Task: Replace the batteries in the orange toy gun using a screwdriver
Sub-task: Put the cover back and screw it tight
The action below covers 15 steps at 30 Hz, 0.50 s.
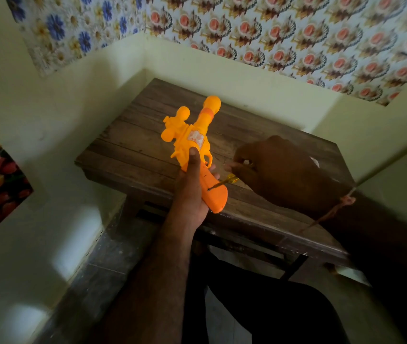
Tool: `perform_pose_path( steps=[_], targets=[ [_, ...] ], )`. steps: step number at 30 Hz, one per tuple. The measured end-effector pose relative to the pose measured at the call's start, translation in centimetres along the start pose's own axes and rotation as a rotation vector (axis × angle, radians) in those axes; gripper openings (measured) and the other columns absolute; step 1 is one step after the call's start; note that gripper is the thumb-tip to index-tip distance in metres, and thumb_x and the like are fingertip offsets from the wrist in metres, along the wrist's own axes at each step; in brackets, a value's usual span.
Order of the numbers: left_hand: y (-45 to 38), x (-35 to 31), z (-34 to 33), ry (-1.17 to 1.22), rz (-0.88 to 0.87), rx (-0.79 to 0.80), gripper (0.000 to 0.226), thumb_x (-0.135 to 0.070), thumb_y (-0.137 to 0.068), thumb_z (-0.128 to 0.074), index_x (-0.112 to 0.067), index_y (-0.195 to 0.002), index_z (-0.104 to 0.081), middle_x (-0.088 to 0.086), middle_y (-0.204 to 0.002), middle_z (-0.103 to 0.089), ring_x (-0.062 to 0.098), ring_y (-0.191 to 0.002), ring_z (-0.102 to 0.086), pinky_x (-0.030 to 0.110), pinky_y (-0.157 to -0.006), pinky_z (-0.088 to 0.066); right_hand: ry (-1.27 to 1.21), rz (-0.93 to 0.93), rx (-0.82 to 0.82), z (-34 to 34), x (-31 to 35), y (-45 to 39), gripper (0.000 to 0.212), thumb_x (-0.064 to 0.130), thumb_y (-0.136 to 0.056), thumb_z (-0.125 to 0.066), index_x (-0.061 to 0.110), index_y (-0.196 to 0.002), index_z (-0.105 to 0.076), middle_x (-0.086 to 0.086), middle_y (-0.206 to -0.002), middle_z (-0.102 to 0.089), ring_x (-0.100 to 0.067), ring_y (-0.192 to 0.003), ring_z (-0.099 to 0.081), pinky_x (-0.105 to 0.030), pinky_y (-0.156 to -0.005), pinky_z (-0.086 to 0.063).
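- While the battery cover looks still on, the bright orange plastic toy gun (193,145) is held up above the near edge of the dark wooden tabletop (133,147), barrel pointing away from the person, grip toward them.
- Left hand (192,187) is wrapped round the gun's grip from the left, thumb laid up along the body, fingertips showing on the grip's far side. Firm hold.
- Right hand (279,170) sits just right of the gun's grip, fingers curled round the small yellow-handled screwdriver (223,182). Hand is in shadow, so the exact finger placement isn't clear.
- Screwdriver shaft runs from that hand leftward to the gun; tip is at a small dark hole low on the grip's side, apparently seated in a screw.
- Progress, as I read it: early. Tool is on the fastener, but the grip shell looks closed and no loose cover or screw shows near the gun.
- No batteries visible anywhere around the gun, old or new.
- Left to do: back the screw out, lift the cover, swap cells, refit cover, retighten.
- Can't tell whether this is loosening or tightening; with the shell shut and no cells out, loosening seems likelier.
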<state>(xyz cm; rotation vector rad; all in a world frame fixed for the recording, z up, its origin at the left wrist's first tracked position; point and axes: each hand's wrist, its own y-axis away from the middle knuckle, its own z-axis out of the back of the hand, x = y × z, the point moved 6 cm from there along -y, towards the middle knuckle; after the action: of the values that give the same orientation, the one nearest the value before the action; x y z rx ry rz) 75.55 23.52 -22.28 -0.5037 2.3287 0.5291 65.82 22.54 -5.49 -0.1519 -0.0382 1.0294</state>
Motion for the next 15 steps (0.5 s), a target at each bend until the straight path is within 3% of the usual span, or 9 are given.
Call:
perform_pose_path(
  steps=[4, 7, 9, 12, 15],
  targets=[
    [0.2, -0.1, 0.0, -0.002, 0.006, -0.002, 0.103, -0.081, -0.043, -0.072, -0.030, -0.131, -0.055, -0.003, -0.107, -0.070, 0.022, -0.111, -0.058, 0.039, -0.073, -0.053, -0.042, -0.040, 0.000, -0.3, -0.3, -0.2, 0.029, 0.046, -0.093, -0.049, 0.024, -0.081, -0.064, 0.006, -0.076, -0.062, -0.014, -0.070, -0.056, -0.040, -0.068, -0.052],
    [0.1, -0.2, 0.2, -0.042, 0.002, -0.002, 0.105, -0.085, -0.033, -0.073, -0.036, -0.125, -0.058, -0.003, -0.114, -0.069, 0.014, -0.096, -0.072, 0.040, -0.077, -0.055, -0.104, -0.034, 0.035, -0.2, -0.6, -0.1, 0.023, 0.050, -0.081, -0.057, 0.028, -0.085, -0.062, 0.016, -0.069, -0.053, -0.001, -0.064, -0.048, -0.031, -0.066, -0.048],
    [0.0, -0.2, 0.4, -0.068, -0.008, 0.005, 0.116, -0.086, -0.023, -0.074, -0.036, -0.126, -0.057, 0.001, -0.120, -0.066, 0.009, -0.087, -0.072, 0.031, -0.067, -0.057, -0.108, 0.008, 0.082, -0.3, -0.2, 0.1, 0.023, 0.045, -0.077, -0.058, 0.027, -0.092, -0.059, 0.018, -0.066, -0.047, 0.003, -0.060, -0.043, -0.027, -0.064, -0.042],
    [-0.1, -0.2, 0.3, -0.045, -0.011, 0.035, 0.105, -0.084, -0.021, -0.075, -0.041, -0.115, -0.058, -0.002, -0.115, -0.067, 0.007, -0.084, -0.073, 0.026, -0.058, -0.056, -0.105, 0.057, 0.084, -0.1, 0.2, -0.1, 0.015, 0.036, -0.084, -0.060, 0.022, -0.090, -0.062, 0.013, -0.069, -0.052, -0.002, -0.060, -0.044, -0.027, -0.061, -0.041],
    [0.0, -0.2, 0.1, -0.046, -0.012, 0.020, 0.111, -0.085, -0.025, -0.075, -0.038, -0.124, -0.058, -0.003, -0.119, -0.067, 0.010, -0.092, -0.072, 0.041, -0.076, -0.056, -0.024, 0.081, 0.081, -0.2, 0.3, -0.7, 0.027, 0.038, -0.091, -0.052, 0.016, -0.081, -0.065, 0.007, -0.064, -0.050, -0.008, -0.058, -0.045, -0.030, -0.060, -0.041]
  ],
)
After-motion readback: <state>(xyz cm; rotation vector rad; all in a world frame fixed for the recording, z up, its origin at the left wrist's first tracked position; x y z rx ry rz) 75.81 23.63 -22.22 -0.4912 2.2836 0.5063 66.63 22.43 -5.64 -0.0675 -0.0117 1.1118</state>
